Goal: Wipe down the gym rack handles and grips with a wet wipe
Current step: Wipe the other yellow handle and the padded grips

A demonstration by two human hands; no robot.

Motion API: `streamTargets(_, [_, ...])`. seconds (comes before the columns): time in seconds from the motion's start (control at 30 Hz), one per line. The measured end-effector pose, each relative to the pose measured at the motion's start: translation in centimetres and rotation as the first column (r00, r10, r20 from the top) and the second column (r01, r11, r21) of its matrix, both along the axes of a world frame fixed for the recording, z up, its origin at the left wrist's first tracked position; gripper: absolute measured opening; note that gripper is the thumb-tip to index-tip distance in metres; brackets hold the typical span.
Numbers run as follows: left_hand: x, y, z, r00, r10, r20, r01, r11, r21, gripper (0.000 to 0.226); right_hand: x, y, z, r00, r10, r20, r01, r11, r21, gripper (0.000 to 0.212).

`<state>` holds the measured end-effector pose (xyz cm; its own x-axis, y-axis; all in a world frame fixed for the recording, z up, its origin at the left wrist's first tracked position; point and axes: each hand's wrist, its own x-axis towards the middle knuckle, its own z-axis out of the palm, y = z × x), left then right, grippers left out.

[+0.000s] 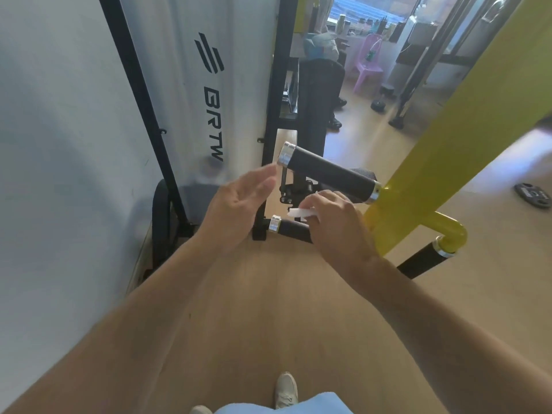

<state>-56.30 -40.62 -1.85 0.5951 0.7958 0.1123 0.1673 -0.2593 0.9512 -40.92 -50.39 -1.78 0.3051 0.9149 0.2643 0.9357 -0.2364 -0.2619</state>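
A black upper grip [328, 172] with chrome end caps sticks out leftward from the yellow rack arm [448, 150]. Below it a second black grip [294, 230] runs partly behind my right hand [337, 225]. That hand pinches a crumpled white wet wipe [300, 213] just under the upper grip and above the lower one. My left hand [239, 204] hovers to the left with fingers spread and nothing in it, its fingertips near the upper grip's chrome cap. A third black grip [424, 259] hangs from the yellow elbow at the right.
A white machine shroud [191, 85] in a black frame stands close on the left. A weight plate [533, 195] lies on the wooden floor at right. Farther back are a seated person [325, 70], a purple plastic chair [369, 64] and other equipment. My shoe [286, 389] shows below.
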Motion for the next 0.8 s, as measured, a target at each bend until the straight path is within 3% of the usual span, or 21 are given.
streamTargets(0.13, [0.4, 0.2, -4.3, 0.996, 0.077, -0.054, -0.080, 0.995, -0.062, 0.036, -0.4, 0.9, -2.6, 0.996, -0.074, -0.053, 0.067, 0.990, -0.125, 0.029])
streamTargets(0.23, [1.0, 0.2, -6.1, 0.995, 0.041, -0.085, -0.051, 0.992, -0.113, 0.033, -0.9, 0.0, -3.9, 0.982, 0.004, -0.191, -0.046, 0.975, -0.216, 0.046])
streamTargets(0.33, [1.6, 0.0, -7.1, 0.997, 0.010, -0.082, -0.019, 0.994, -0.112, 0.029, -0.5, -0.6, -4.2, 0.973, 0.094, -0.213, -0.123, 0.984, -0.128, 0.042])
streamTargets(0.4, [1.8, -0.2, -7.5, 0.998, 0.008, -0.059, -0.015, 0.993, -0.119, 0.027, -0.5, -0.4, -3.8, 0.983, 0.149, -0.103, -0.158, 0.985, -0.076, 0.031])
streamTargets(0.47, [2.0, -0.2, -7.8, 0.998, 0.025, -0.058, -0.031, 0.994, -0.108, 0.029, -0.5, -0.1, -3.1, 0.987, 0.140, 0.081, -0.123, 0.975, -0.187, 0.030])
streamTargets(0.53, [2.0, -0.1, -7.9, 0.997, 0.042, -0.061, -0.048, 0.995, -0.092, 0.031, -0.4, 0.1, -2.5, 0.968, 0.074, 0.239, 0.012, 0.940, -0.340, 0.033])
streamTargets(0.6, [2.1, -0.1, -8.1, 0.997, 0.050, -0.052, -0.054, 0.995, -0.087, 0.031, -0.2, 0.0, -1.9, 0.955, 0.013, 0.296, 0.116, 0.903, -0.413, 0.040])
streamTargets(0.67, [2.1, -0.2, -8.3, 0.998, 0.056, -0.038, -0.059, 0.994, -0.090, 0.030, -0.7, -0.2, -1.3, 0.982, -0.015, 0.189, 0.101, 0.886, -0.452, 0.050])
streamTargets(0.73, [2.1, -0.2, -8.3, 0.998, 0.058, -0.026, -0.060, 0.993, -0.100, 0.029, -1.7, -0.1, -0.7, 0.997, -0.042, -0.069, 0.006, 0.893, -0.449, 0.047])
streamTargets(0.8, [2.1, -0.1, -8.3, 0.998, 0.061, -0.017, -0.062, 0.991, -0.121, 0.025, -2.7, -0.1, -0.3, 0.976, -0.035, -0.213, -0.052, 0.919, -0.390, 0.045])
